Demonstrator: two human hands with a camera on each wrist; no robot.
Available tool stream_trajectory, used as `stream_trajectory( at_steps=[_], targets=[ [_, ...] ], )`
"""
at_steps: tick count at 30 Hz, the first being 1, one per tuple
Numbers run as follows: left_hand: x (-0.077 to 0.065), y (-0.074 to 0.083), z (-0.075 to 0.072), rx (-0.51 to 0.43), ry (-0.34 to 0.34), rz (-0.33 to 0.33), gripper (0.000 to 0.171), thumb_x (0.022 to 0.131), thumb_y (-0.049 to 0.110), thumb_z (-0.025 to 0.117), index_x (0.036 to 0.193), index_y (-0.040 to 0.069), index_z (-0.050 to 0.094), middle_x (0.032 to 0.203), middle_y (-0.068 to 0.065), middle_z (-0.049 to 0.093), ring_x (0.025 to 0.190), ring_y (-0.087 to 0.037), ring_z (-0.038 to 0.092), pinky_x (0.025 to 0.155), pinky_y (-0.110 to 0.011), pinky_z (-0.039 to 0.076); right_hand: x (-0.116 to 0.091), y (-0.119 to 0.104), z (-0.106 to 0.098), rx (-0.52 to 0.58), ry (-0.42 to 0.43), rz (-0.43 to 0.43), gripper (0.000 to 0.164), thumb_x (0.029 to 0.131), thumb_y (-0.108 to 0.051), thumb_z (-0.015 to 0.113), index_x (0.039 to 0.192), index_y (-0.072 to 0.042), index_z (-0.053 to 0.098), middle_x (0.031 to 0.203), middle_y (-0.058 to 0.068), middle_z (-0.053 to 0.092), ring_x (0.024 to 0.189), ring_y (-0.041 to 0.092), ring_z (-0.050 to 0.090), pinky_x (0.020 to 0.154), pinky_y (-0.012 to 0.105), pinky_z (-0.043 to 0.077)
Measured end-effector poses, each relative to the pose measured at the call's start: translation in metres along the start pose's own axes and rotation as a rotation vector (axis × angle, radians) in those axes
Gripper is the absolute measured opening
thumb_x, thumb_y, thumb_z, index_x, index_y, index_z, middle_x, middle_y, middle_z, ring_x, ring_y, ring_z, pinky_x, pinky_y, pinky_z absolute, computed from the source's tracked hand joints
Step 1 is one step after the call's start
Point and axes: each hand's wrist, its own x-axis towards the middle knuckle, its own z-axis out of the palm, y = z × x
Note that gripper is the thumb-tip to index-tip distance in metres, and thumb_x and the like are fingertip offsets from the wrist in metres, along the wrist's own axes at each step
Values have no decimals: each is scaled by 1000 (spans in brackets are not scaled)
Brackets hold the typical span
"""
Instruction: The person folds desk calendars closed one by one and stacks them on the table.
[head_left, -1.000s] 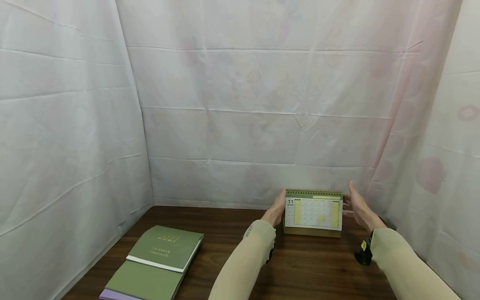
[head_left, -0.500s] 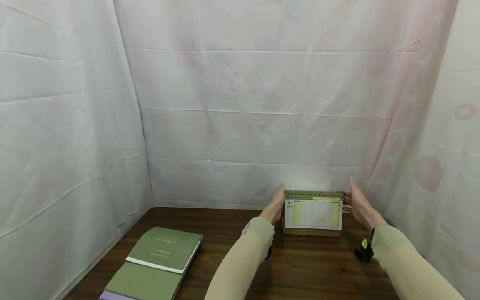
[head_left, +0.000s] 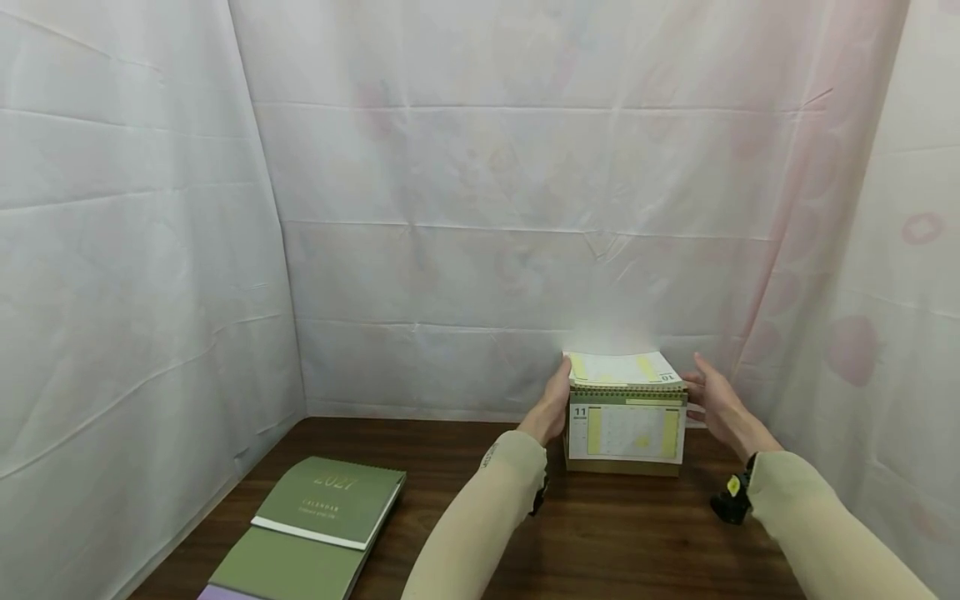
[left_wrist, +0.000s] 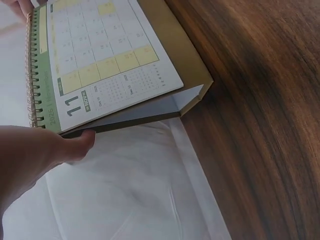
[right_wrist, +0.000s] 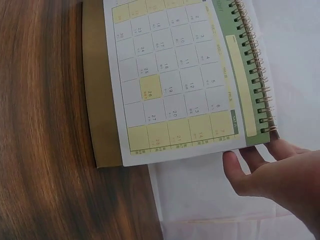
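A green spiral-bound desk calendar (head_left: 626,429) stands tilted on the right of the brown table, its "11" page facing me. One white page (head_left: 615,367), printed "10" upside down from here, rises above the rings and leans back. My left hand (head_left: 551,408) is at the calendar's left side; in the left wrist view its thumb lies by the side edge near the rings and its other fingers are hidden. At the right side, my right hand (head_left: 723,412) touches the upper corner near the rings with its fingers extended (right_wrist: 252,159), thumb apart from the page.
On the left of the wooden table (head_left: 465,492) lies a green 2027 calendar (head_left: 330,500), overlapping another green item (head_left: 285,567) with a purple one (head_left: 225,593) at the bottom. White cloth (head_left: 450,275) hangs behind and at both sides.
The page marked "10" has come up from behind the rings and now shows above the calendar. Both hands stay at its sides, almost unmoved.
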Motion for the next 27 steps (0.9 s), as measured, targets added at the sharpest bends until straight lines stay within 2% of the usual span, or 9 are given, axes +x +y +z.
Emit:
stream_trajectory(
  at_steps=[2, 5, 8, 12, 17, 20, 27],
  targets=[
    [0, 1, 1, -15, -2, 7, 68, 100, 56, 28, 155, 17, 20, 163, -10, 9, 151, -34, 5, 121, -54, 5, 0, -1, 0, 10, -4, 9, 96, 93, -71, 9, 152, 3, -7, 160, 26, 1, 146, 41, 7, 114, 64, 13],
    [-1, 0, 1, -36, -19, 6, 64, 101, 56, 27, 151, 17, 32, 158, -12, 26, 147, -34, 20, 121, -53, 10, 0, -1, 0, 20, -10, 18, 96, 93, -71, 11, 152, 3, -6, 160, 25, 3, 146, 41, 8, 112, 66, 14],
    [-1, 0, 1, -49, -42, 17, 62, 101, 55, 26, 147, 16, 40, 152, -13, 37, 142, -33, 30, 120, -52, 14, 0, 0, 0, 35, -14, 15, 95, 93, -70, 14, 152, 2, -6, 160, 26, 4, 145, 41, 9, 111, 68, 16],
    [0, -1, 0, -62, -55, 43, 59, 102, 52, 25, 147, 16, 40, 153, -10, 35, 144, -31, 27, 120, -51, 13, 0, 0, -2, 61, -16, 3, 94, 94, -70, 17, 153, -1, -9, 160, 25, 3, 146, 40, 7, 110, 69, 16],
    [3, -1, -1, -77, -79, 101, 51, 104, 45, 24, 139, 15, 46, 141, -10, 47, 132, -27, 38, 117, -49, 21, 0, -2, -3, 87, -14, -16, 93, 93, -70, 19, 154, -5, -7, 161, 23, 0, 148, 38, 1, 110, 70, 15],
    [5, -1, -2, -98, -82, 105, 48, 104, 45, 25, 138, 16, 43, 137, -11, 49, 129, -27, 39, 115, -49, 22, 0, -2, -4, 119, -10, -33, 92, 93, -70, 20, 155, -6, -5, 162, 21, -2, 149, 38, -1, 110, 71, 13],
    [8, -4, -3, -153, -72, 81, 51, 102, 49, 29, 141, 16, 36, 134, -13, 49, 141, -32, 28, 119, -51, 16, -1, -1, -5, 194, -33, -65, 91, 93, -69, 15, 153, -3, -2, 161, 23, -3, 149, 36, -4, 111, 72, 8]
  ],
)
